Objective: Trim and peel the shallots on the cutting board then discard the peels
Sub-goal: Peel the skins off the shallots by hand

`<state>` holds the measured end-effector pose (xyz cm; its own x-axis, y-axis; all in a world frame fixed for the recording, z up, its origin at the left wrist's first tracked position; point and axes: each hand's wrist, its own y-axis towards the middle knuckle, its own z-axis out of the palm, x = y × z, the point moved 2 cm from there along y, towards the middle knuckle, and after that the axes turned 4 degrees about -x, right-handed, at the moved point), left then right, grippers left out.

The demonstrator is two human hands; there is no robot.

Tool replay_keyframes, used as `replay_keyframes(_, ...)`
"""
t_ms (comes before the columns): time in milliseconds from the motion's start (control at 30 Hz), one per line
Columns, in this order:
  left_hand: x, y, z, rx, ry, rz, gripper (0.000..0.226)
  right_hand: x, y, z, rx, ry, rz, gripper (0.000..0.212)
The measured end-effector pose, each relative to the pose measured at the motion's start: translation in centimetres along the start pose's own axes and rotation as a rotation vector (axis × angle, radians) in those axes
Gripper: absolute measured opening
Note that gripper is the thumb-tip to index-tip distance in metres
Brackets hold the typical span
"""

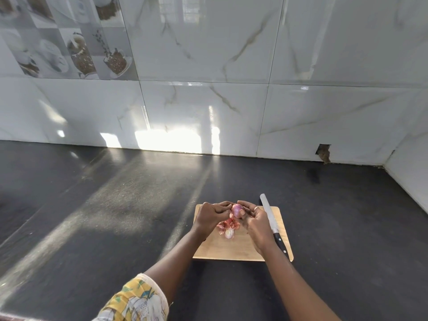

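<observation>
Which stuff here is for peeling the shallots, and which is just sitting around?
For the job: shallot held by left hand and right hand, peeled shallot, peels, cutting board, knife.
Just around: counter, tiled wall.

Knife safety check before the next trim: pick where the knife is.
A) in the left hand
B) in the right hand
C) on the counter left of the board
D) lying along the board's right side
D: the knife lies along the right side of the board; the right hand and left hand grip a shallot.
</observation>
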<state>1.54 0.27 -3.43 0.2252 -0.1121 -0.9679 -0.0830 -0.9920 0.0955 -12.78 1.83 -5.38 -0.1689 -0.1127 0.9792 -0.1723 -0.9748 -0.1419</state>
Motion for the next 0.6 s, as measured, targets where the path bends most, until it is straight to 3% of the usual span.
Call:
replay_keyframes(267,-0.4,-0.2,0.9,-0.016,-0.022,0.018,0.021,0.5,-0.2,0.0,0.002,0.041,-0.012,0.018)
replay_keyframes(600,0.2,-0.2,1.1,-0.034,-0.061,-0.094,0.028,1.0,-0.6,0.0,0.002,0.056,-0.028,0.016)
